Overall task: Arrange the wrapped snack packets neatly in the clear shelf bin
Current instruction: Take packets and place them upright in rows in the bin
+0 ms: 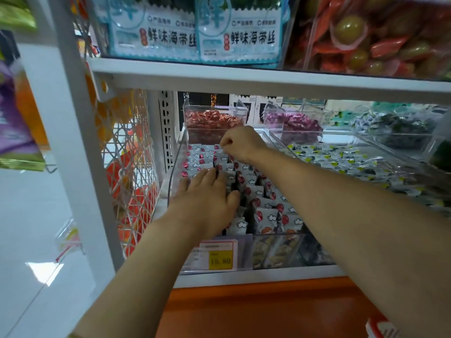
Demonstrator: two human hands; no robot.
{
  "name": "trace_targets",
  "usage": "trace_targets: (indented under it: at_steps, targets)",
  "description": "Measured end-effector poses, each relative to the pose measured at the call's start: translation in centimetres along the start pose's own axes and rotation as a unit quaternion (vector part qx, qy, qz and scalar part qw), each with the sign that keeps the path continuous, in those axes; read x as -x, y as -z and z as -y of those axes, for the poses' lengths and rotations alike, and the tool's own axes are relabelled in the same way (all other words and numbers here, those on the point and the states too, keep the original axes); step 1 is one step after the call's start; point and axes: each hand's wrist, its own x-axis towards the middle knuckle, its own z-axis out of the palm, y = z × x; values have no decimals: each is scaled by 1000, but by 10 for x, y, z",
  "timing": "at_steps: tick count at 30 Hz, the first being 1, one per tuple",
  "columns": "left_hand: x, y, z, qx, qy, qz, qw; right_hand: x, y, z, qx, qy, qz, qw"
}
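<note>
Progress check, made from the head view.

The clear shelf bin (175, 167) on the lower shelf is full of white-and-red snack packets (266, 215).

- Left hand (207, 193): fingers straight and spread, lying flat on the packets along the bin's left side and pressing them down. It grips nothing.
- Right hand (244, 142): fingers curled at the rear of the bin. Thumb and forefinger appear to pinch the top edge of one of the snack packets in the back row.

The rear-left rows lie flat and even, and I judge that part done. The middle and front-right packets stand on edge at mixed tilts with dark gaps between them, so they need levelling. What lies under the left hand I cannot tell.

I rate the task as partly complete. The price label (220, 257) sits at the bin's front.
</note>
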Motion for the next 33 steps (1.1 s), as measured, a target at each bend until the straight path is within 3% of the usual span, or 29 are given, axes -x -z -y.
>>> trace_targets:
  at_steps: [3, 7, 12, 17, 20, 24, 27, 33]
  targets:
    - [1, 0, 0, 4, 4, -2, 1000, -4, -15, -1, 73, -7, 11, 997]
    - [1, 1, -1, 17, 0, -20, 1000, -1, -13, -1, 23, -1, -10, 1000]
    - [3, 9, -2, 114, -10, -94, 989, 17, 10, -5, -182, -23, -169, 968]
    - [10, 19, -8, 235, 26, -189, 953, 66, 39, -13, -307, -81, -318, 893]
    - [18, 21, -12, 311, 29, -205, 928, 109, 47, -12, -390, -108, -310, 860]
    - [35, 19, -17, 400, 42, -200, 893, 160, 50, -6, -525, -128, -241, 806]
    - [43, 20, -21, 508, 43, -164, 844, 180, 49, -5, -609, -147, -196, 754]
    - [49, 18, -17, 623, 70, -139, 767, 189, 55, -8, -666, -152, -133, 718]
